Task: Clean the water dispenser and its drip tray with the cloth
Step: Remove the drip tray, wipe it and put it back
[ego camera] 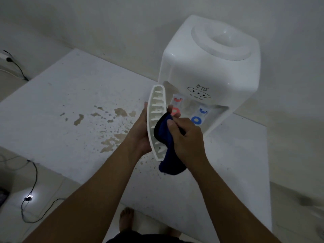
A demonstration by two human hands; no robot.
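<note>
A white tabletop water dispenser (pixel 208 67) stands at the back right of a white table (pixel 57 109), with a red tap and a blue tap (pixel 197 120) in its front recess. My left hand (pixel 140 134) holds the white slotted drip tray (pixel 155 109) upright on its edge in front of the dispenser. My right hand (pixel 185 137) presses a dark blue cloth (pixel 168 149) against the tray's grille. The cloth's lower end hangs below the tray.
Brown stains and specks (pixel 112 127) spread over the middle of the table. Black cables (pixel 33 188) and a small lit device lie on the floor at the left. A wall plug with a cable (pixel 10 60) sits at the far left. My bare foot (pixel 126 218) shows below the table's front edge.
</note>
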